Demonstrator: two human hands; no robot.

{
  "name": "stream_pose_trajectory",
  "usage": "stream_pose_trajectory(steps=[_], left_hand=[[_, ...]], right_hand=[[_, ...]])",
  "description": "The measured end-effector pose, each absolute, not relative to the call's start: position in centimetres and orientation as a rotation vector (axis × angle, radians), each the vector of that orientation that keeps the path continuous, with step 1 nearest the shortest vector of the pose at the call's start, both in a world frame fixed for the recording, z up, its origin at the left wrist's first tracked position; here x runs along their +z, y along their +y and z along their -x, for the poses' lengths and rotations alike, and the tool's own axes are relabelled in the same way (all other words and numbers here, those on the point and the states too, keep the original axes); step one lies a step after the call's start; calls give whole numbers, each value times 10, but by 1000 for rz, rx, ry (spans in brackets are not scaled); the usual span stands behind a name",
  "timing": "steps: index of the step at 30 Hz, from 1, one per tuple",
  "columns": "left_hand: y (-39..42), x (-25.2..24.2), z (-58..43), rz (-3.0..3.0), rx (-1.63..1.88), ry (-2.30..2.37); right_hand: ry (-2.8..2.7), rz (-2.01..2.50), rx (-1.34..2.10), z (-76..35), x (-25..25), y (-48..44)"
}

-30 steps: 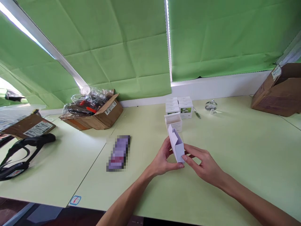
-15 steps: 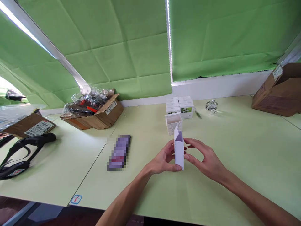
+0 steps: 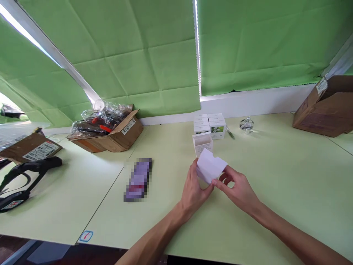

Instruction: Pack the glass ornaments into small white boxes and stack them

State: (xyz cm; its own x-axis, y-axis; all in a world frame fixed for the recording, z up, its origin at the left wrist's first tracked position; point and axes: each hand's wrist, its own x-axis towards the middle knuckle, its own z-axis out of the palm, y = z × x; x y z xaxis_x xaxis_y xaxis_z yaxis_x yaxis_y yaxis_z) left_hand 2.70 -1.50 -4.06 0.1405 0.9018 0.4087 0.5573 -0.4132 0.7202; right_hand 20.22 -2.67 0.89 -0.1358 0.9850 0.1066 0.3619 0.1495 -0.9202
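Note:
Between my two hands is a folded white cardboard insert (image 3: 211, 166), tilted, with a notch in its upper edge. My left hand (image 3: 194, 187) grips its left side, the thumb along the bottom. The thumb and fingers of my right hand (image 3: 234, 184) pinch its lower right corner. Just behind it stands an open white box (image 3: 203, 141), its flap raised and its lower part partly hidden by the insert. Farther back, several closed small white boxes (image 3: 217, 127) with a green picture stand in a cluster.
A pen (image 3: 230, 133) and a glass bottle (image 3: 246, 124) lie right of the boxes. A blurred phone (image 3: 138, 179) rests on the left. Cardboard cartons (image 3: 122, 136) line the back left, another carton (image 3: 324, 110) stands far right, and a black strap-like device (image 3: 30, 176) lies far left.
The white insert has turned from edge-on to show its broad face, and it leans to the right. My left hand has rotated upward around it; my right hand now pinches its corner.

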Motion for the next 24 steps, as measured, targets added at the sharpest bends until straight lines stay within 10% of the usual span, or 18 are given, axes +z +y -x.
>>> stream_pose_trajectory(steps=[24], left_hand=[[19,-1,4,-2149,1344,1433]], right_hand=[[-1306,1238,1041,-235,20,3]])
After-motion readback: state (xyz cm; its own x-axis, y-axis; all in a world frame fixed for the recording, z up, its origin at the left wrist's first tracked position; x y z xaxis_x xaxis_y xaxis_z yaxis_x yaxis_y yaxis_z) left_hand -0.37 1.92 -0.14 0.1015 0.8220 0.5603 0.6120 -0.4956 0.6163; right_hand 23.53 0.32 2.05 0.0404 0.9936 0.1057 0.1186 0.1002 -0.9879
